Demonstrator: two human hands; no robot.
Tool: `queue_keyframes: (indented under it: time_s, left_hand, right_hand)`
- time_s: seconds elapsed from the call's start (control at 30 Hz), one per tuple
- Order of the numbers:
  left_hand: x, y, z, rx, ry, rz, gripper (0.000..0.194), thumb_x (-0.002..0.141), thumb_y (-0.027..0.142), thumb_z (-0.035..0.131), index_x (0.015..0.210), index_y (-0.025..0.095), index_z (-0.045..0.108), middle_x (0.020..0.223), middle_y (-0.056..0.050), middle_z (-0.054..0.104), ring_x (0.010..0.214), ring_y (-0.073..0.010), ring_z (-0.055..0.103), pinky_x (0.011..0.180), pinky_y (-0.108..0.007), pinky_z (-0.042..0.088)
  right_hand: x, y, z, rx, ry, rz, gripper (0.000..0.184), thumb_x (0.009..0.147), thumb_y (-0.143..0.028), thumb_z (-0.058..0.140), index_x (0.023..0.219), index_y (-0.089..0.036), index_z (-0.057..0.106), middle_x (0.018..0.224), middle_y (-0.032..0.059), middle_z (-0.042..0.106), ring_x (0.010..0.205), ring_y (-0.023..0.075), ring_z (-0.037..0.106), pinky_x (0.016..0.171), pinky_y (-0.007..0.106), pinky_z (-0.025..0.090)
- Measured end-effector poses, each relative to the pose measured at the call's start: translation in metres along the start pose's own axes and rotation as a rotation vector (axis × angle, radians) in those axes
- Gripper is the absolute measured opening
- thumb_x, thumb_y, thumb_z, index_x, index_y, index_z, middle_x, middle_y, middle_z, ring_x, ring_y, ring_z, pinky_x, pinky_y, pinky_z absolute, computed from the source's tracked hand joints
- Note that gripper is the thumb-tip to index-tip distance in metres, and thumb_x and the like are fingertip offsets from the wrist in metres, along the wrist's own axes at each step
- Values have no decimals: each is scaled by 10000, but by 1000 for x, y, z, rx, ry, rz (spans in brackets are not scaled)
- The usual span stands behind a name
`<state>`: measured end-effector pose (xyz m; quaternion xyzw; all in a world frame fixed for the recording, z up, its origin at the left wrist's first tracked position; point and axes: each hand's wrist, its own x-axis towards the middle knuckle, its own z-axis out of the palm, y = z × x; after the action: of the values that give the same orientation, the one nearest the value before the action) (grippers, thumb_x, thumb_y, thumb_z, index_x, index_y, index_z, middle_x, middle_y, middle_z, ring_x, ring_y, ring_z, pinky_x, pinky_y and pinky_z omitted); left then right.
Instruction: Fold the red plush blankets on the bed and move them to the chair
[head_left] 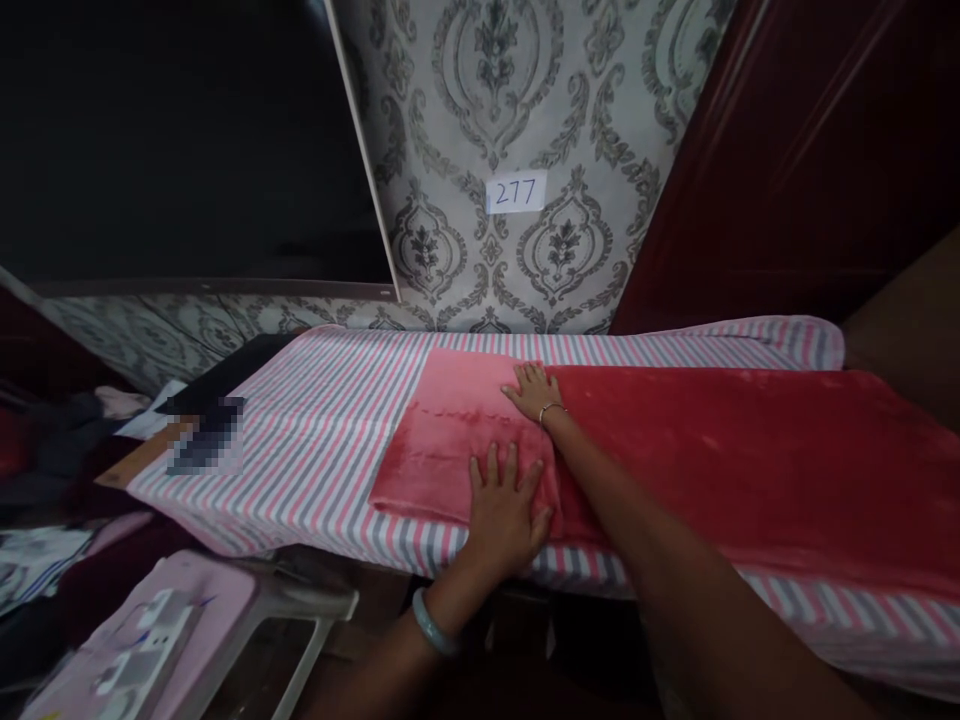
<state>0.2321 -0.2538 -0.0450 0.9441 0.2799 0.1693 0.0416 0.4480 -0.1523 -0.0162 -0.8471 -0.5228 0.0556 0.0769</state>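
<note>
A red plush cloth (750, 460) lies spread along a board covered in pink, grey and white striped fabric (330, 420). Its left end (442, 430) is a lighter pink flap. My left hand (506, 505) lies flat on the near edge of that flap, fingers spread, a pale green bangle on the wrist. My right hand (534, 392) rests flat farther back, where the pink flap meets the darker red, with a thin bracelet on the wrist. Both hands press on the cloth and grip nothing.
A wall with grey damask wallpaper and a paper tag reading 277 (516, 192) stands behind the board. A dark screen (180, 140) fills the upper left. A dark flat object (225, 375) lies at the board's left end. A pink-topped stool (180, 620) sits lower left.
</note>
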Motion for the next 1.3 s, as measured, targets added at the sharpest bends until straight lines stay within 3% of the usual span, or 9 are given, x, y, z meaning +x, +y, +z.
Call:
queue_keyframes:
  time_s: [0.2, 0.43, 0.5, 0.6, 0.73, 0.8, 0.9, 1.07, 1.3]
  left_hand:
    - [0, -2, 1, -12, 26, 15, 635, 956, 531, 523, 1545, 304, 455, 1657, -149, 324, 1531, -451, 217, 1171, -762, 193]
    - [-4, 0, -4, -54, 4, 10, 604, 962, 504, 529, 1517, 267, 494, 1629, -150, 380, 1528, -432, 249, 1199, -722, 195]
    - [-3, -2, -13, -98, -24, 5, 579, 956, 495, 549, 1483, 256, 536, 1610, -146, 416, 1523, -423, 273, 1204, -712, 200]
    - [11, -9, -37, -243, -78, -5, 436, 996, 400, 477, 1365, 233, 637, 1535, -118, 525, 1458, -342, 424, 1205, -612, 313]
    - [50, -26, -61, -309, 11, -48, 477, 1004, 213, 346, 1427, 177, 563, 1487, -114, 578, 1387, -216, 520, 1194, -448, 388]
    - [67, -35, -58, -184, 14, -68, 511, 1002, 237, 376, 1497, 172, 486, 1557, -125, 503, 1465, -241, 428, 1237, -518, 305]
    - [75, -48, -36, 3, -106, -71, 557, 1029, 365, 384, 1550, 171, 419, 1638, -124, 380, 1551, -279, 270, 1260, -615, 170]
    - [67, -60, -4, 48, -148, -61, 626, 1055, 476, 281, 1590, 157, 340, 1683, -105, 279, 1576, -250, 193, 1271, -595, 127]
    - [64, -75, -24, 106, -216, -87, 671, 1038, 551, 313, 1599, 184, 326, 1685, -120, 262, 1576, -276, 194, 1256, -633, 93]
  right_hand:
    - [2, 3, 7, 2, 19, 2, 698, 1053, -565, 259, 1628, -170, 259, 1710, 122, 158, 1578, 273, 107, 1232, 550, 202]
    - [-2, 2, -5, 25, -45, 4, 694, 1052, -557, 253, 1632, -176, 236, 1715, 124, 132, 1582, 265, 83, 1228, 570, 210]
    - [-5, -2, -14, 48, -43, 37, 646, 1057, -495, 247, 1618, -177, 277, 1710, 129, 162, 1578, 279, 112, 1215, 597, 230]
    - [-15, -12, -23, 75, 87, 54, 597, 1030, -339, 285, 1592, -144, 342, 1681, 152, 255, 1555, 301, 204, 1213, 572, 262]
    - [-41, -23, -15, 79, 172, -61, 604, 994, -255, 330, 1580, -116, 372, 1640, 158, 351, 1515, 278, 311, 1204, 461, 321]
    - [-57, -25, -4, 40, 132, -62, 581, 1014, -272, 300, 1579, -168, 388, 1653, 126, 338, 1518, 277, 305, 1198, 486, 323]
    - [-74, -27, 13, -57, 92, -33, 577, 1033, -305, 268, 1595, -218, 366, 1686, 87, 264, 1548, 276, 233, 1222, 532, 253]
    - [-79, -29, 22, -117, 94, -26, 600, 1032, -323, 262, 1618, -209, 316, 1702, 80, 211, 1558, 277, 197, 1233, 533, 204]
    - [-81, -32, 15, -101, 80, -9, 603, 1036, -329, 268, 1623, -194, 306, 1701, 78, 218, 1561, 274, 187, 1242, 519, 195]
